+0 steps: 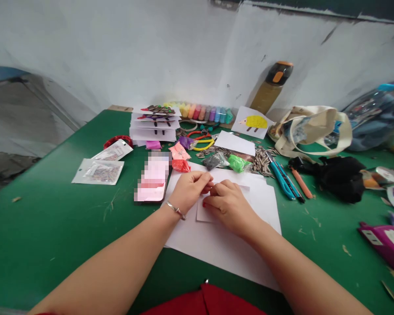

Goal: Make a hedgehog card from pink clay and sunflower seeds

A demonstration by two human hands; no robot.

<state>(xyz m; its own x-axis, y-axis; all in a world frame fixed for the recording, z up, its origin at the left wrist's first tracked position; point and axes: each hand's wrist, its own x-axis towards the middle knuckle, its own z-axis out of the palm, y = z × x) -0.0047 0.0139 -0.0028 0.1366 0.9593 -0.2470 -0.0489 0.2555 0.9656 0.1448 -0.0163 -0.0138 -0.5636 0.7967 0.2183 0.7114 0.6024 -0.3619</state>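
Note:
Fingertips of my left hand (192, 189) and my right hand (231, 203) meet above a small white card (202, 214). Both hands have their fingers closed; anything between the fingertips is too small or hidden to make out. By my right fingers, a small red bit (204, 204) shows at the card. The card lies on large white paper (262, 205). Beyond my hands are a red clay packet (181, 166), a black one (215, 161) and a green one (239, 163). A phone (153, 177) with a blurred screen is left of my left hand.
Seed packets (100, 171) lie on the green table (68, 227) at left. Cards with seed pictures (156, 122) and a hedgehog drawing (252, 122) stand at the back. Sunflower seeds (262, 162), scissors (284, 179), a cloth bag (311, 131) and a bottle (271, 89) are farther right.

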